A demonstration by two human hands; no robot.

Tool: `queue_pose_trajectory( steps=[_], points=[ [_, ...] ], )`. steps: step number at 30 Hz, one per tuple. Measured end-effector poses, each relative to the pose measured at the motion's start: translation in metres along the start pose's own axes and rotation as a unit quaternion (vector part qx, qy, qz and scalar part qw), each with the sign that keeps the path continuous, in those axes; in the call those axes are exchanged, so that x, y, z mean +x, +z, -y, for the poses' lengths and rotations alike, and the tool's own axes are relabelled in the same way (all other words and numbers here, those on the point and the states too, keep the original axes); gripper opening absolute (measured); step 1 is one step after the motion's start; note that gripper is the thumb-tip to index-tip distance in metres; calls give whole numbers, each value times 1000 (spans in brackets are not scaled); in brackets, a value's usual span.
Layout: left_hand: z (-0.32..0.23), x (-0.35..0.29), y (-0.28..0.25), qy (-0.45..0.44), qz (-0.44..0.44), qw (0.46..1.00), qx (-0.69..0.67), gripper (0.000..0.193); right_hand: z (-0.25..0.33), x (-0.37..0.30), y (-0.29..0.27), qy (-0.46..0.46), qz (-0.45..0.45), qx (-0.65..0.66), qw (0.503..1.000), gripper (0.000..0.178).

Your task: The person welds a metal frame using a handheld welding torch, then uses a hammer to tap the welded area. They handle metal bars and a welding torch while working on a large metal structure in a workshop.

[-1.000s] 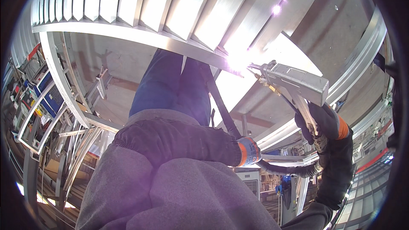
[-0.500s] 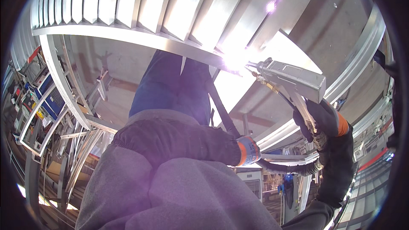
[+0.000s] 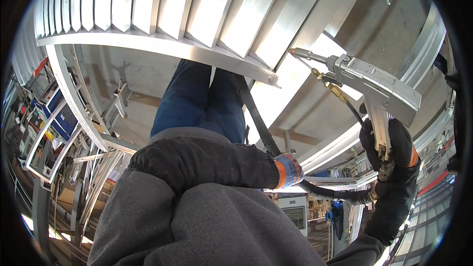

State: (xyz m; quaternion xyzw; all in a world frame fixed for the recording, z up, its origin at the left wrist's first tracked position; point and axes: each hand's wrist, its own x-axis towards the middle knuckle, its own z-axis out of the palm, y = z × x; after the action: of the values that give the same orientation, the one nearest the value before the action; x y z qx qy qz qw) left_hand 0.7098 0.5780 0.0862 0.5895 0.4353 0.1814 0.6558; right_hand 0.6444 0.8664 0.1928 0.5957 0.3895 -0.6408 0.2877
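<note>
My right hand [image 3: 391,143], in a dark glove with an orange cuff, is closed round the handle of a silver laser welding gun [image 3: 379,83]. The gun's copper-coloured nozzle and thin wire guide point left, beside the edge of the last metal slat [image 3: 290,15]. No glow shows at its tip. My left hand [image 3: 289,170], with a grey and orange glove cuff, is across my body at a black hose [image 3: 335,194]. The hose bends there and runs on toward the gun; my left fingers are mostly hidden. A curved metal rail [image 3: 162,44] joins the slat ends.
Metal frame legs [image 3: 76,93] stand at the left, by shelving with a blue crate [image 3: 61,118] and long metal strips [image 3: 98,182]. A curved metal beam [image 3: 423,51] lies at the right. Behind my left hand is a grey vented box [image 3: 294,212].
The bright weld glare at the nozzle has gone out. My right hand has moved the gun right, off the rail's end. My left hand has barely moved.
</note>
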Motion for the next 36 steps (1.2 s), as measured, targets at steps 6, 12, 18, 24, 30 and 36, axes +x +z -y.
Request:
queue_pose_trajectory(
  steps=[6, 12, 18, 24, 30, 36],
  points=[
    [25, -3, 12, -38, 75, 996, 0, 15, -12, 8, 26, -109, -29, 38, 993, 57],
    [88, -37, 42, -150, 94, 984, -14, 23, -60, 7, 44, -164, -139, 289, 933, 79],
    [129, -74, 39, -223, 84, 969, 67, 31, -105, 21, 69, -247, -95, 378, 887, 83],
    [137, -77, 62, -207, 111, 967, 102, 35, -151, 28, 94, -269, 16, 490, 829, 77],
    [144, -76, 112, -155, 19, 984, 89, 18, -173, 33, 100, -258, -8, 495, 830, 80],
    [136, -71, 97, -176, 105, 973, 103, 27, -154, 28, 102, -258, 24, 491, 832, 86]
  ],
)
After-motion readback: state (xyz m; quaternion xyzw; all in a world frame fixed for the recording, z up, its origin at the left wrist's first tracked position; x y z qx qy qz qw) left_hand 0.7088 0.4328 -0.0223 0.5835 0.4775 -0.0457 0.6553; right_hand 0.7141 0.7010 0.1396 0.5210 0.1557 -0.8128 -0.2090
